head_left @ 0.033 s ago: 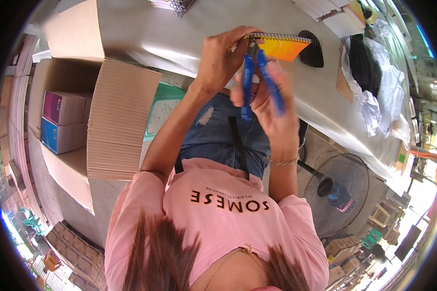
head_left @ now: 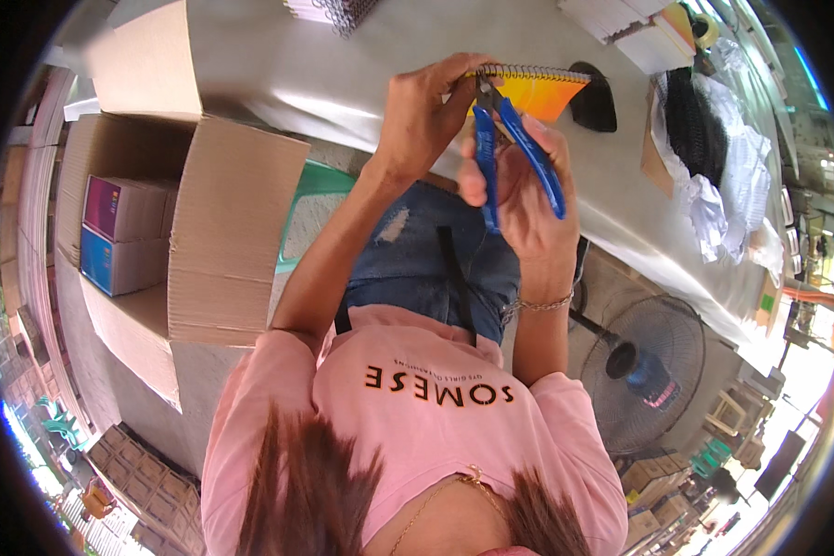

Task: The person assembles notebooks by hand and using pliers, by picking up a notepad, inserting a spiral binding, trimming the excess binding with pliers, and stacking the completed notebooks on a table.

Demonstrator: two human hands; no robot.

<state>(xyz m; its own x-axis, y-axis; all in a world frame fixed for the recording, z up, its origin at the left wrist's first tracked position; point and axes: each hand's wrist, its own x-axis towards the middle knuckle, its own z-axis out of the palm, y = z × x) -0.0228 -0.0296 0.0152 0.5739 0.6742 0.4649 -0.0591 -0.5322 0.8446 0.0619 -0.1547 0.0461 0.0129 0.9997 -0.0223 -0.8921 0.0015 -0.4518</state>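
Observation:
Over the table edge, my left hand (head_left: 424, 113) is closed on the left end of a spiral notebook (head_left: 537, 94) with a yellow-orange cover. The notebook's dark wire coil (head_left: 533, 70) runs along its far edge. My right hand (head_left: 534, 190) grips a pair of wire cutters (head_left: 528, 144) by its blue handles, which are spread apart. The cutters' metal jaws are at the left end of the coil, close to my left fingertips. Whether the jaws are closed on the wire is too small to tell.
A dark rounded object (head_left: 595, 100) lies on the table (head_left: 417, 46) by the notebook. An open cardboard box (head_left: 236, 232) with booklet stacks stands at left, near a green stool (head_left: 310, 190). Crumpled plastic (head_left: 737, 167) lies at right; a fan (head_left: 644, 371) stands below.
My right hand and the cutter handles have shifted slightly to the right, and the handles are tilted more. The jaws stay by the coil's left end. My left hand barely moves.

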